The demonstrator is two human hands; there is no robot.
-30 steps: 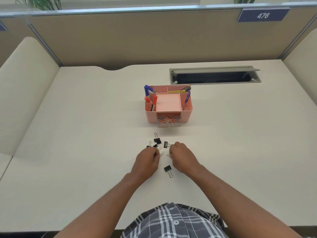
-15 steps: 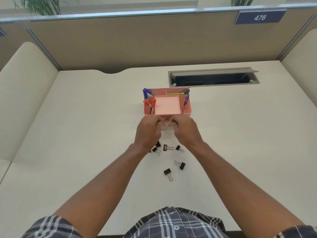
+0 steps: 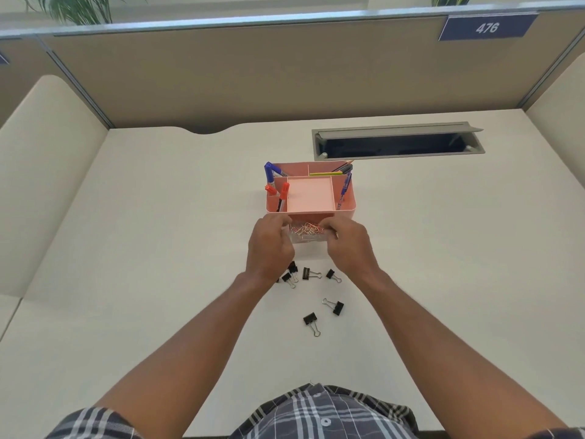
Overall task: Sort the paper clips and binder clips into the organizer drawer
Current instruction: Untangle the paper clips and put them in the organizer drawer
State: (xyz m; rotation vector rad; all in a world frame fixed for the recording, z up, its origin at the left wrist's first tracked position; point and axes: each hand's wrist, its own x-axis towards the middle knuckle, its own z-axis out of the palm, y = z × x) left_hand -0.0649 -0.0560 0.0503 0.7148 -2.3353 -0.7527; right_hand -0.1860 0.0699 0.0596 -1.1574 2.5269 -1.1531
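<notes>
A pink desk organizer [image 3: 350, 206] stands mid-desk, its clear drawer [image 3: 308, 239] pulled out toward me with a heap of coloured paper clips [image 3: 306, 230] inside. My left hand [image 3: 269, 245] hovers at the drawer's left side and my right hand [image 3: 348, 245] at its right side. Both have their fingertips pinched over the heap, and what they pinch is mostly hidden. Several black binder clips lie on the desk nearer me: one [image 3: 305, 273] just below the drawer, one [image 3: 338, 308] further back, one [image 3: 310, 319] closest to me.
Pens and markers [image 3: 284, 191] stand in the organizer's side and rear compartments. A grey cable slot [image 3: 395, 146] is recessed into the desk behind the organizer. Partition walls close off the far side and both ends of the desk.
Both hands left the spot among the binder clips and rose forward to the open drawer. Over the last half second they settled lower at its sides.
</notes>
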